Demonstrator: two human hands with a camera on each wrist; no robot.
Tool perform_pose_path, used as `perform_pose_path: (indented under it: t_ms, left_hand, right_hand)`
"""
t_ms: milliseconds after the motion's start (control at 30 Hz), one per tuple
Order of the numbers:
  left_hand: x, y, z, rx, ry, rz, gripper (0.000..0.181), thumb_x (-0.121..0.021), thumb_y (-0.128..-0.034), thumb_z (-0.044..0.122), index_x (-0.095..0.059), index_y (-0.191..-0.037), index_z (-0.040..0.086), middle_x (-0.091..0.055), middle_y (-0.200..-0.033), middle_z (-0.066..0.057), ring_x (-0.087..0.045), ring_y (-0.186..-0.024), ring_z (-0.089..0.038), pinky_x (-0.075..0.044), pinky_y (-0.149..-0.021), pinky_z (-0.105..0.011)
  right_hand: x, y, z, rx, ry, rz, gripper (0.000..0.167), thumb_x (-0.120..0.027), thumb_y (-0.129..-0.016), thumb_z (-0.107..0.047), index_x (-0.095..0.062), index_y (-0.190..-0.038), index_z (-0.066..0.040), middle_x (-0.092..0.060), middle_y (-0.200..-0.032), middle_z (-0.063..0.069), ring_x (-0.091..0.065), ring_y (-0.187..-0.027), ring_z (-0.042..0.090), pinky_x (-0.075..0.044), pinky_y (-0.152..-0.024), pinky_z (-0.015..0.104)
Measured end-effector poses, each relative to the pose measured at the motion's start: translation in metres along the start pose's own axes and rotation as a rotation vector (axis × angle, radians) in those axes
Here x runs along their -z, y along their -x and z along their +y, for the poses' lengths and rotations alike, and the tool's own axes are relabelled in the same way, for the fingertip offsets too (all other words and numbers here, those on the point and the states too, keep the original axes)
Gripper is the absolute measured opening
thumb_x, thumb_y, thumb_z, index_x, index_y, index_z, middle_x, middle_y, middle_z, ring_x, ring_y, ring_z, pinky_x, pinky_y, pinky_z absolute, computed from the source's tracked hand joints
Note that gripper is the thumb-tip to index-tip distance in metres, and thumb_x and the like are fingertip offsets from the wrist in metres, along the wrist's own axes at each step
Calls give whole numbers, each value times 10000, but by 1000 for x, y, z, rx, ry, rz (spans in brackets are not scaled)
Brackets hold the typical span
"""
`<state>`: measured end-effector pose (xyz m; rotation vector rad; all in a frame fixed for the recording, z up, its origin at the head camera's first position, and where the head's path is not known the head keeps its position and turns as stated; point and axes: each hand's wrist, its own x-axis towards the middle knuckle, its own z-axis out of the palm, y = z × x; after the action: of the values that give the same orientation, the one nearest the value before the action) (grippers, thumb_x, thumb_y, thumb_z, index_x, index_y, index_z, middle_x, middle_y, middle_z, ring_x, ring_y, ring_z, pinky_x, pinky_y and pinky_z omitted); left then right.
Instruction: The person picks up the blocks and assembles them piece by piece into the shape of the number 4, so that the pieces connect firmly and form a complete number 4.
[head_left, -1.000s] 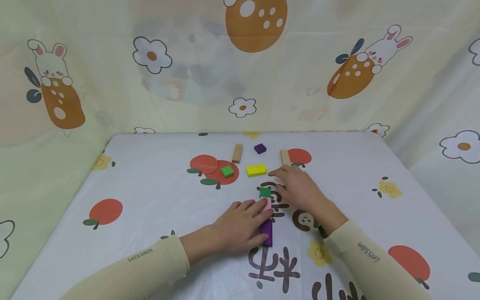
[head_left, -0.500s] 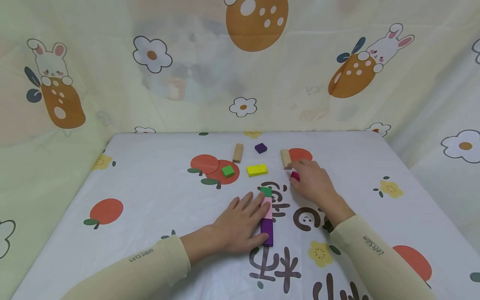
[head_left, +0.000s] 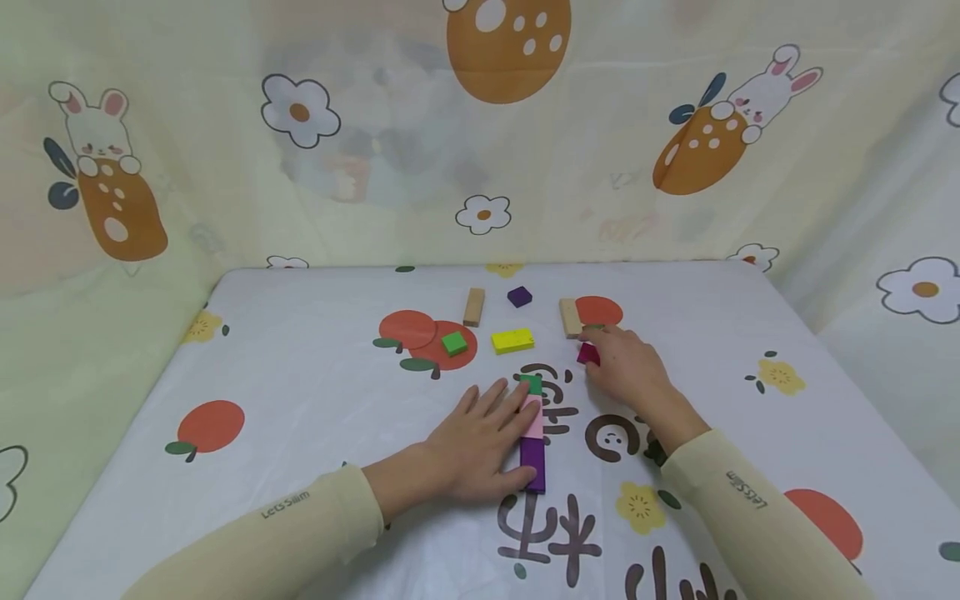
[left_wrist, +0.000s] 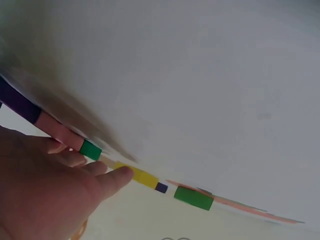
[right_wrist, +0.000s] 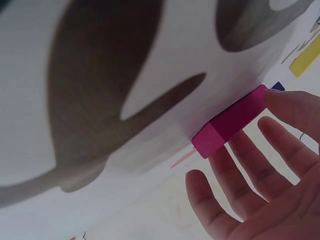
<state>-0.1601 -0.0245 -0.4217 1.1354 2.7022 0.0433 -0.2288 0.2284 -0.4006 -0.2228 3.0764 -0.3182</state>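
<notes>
In the head view, a row of purple block point(head_left: 532, 465), pink block point(head_left: 534, 423) and green block point(head_left: 532, 382) lies end to end on the tablecloth. My left hand point(head_left: 480, 450) rests against its left side, fingers spread and fairly straight, fingertips on the pink and green pieces and thumb on the purple one. To the right and farther back, my right hand point(head_left: 626, 367) pinches a magenta block point(right_wrist: 235, 117) between thumb and fingers. In the right wrist view the thumb meets one end of that block, with other fingers behind it.
Beyond the row lie a yellow block point(head_left: 513, 341), a loose green block point(head_left: 454, 342), a dark purple block point(head_left: 520, 297) and two wooden blocks, one on the left point(head_left: 474, 307) and one on the right point(head_left: 570, 318). A printed curtain point(head_left: 390, 225) hangs behind the table.
My right hand has moved right from beside the yellow block to the magenta block, which it has taken hold of. My left fingers have spread and straightened slightly along the row.
</notes>
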Motion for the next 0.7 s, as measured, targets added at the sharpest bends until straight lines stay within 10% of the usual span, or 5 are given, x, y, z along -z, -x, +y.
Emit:
perform_pose_path:
  t_ms: [700]
  left_hand:
    - [0, -1, -1, 10, 70, -34, 833, -372, -1009, 666, -118, -1679, 243, -37, -1762, -3, -147, -1614, -326, -174, -1280, -573]
  right_hand:
    - [1, -1, -2, -5, -35, -19, 501, -647, -935, -15, -593, -1432, -49, -574, -1471, 230, -548, -1331, 451, -466, -1082, 619]
